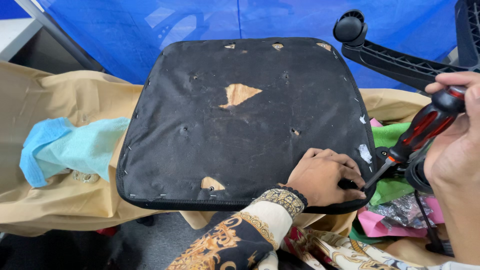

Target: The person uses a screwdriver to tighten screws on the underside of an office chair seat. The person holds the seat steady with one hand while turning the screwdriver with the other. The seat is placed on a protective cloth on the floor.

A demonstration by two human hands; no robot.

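the upturned black seat base point(240, 120) filled mid-frame, the left hand point(325, 176) pressed flat at its lower right edge while the right hand point(457, 145) clasped a red-black screwdriver point(417, 134), apparently mid-fastening; next needed steady tip alignment.

The seat panel point(240, 125) is covered in black fabric, with tan wood showing through torn patches (largest patch near centre) and silver staples along its edges. The screwdriver point(422, 130) at right has a red and black handle and a silver shaft. The sleeve point(250, 230) on the near side carries a gold ornamental pattern on black and cream. The cloth point(65, 147) at left is light blue. The sheet point(45, 100) beneath is tan. The far backdrop point(225, 20) is blue. The chair base point(395, 60) at far right is black. Green and pink fabrics point(390, 190) lie near right.
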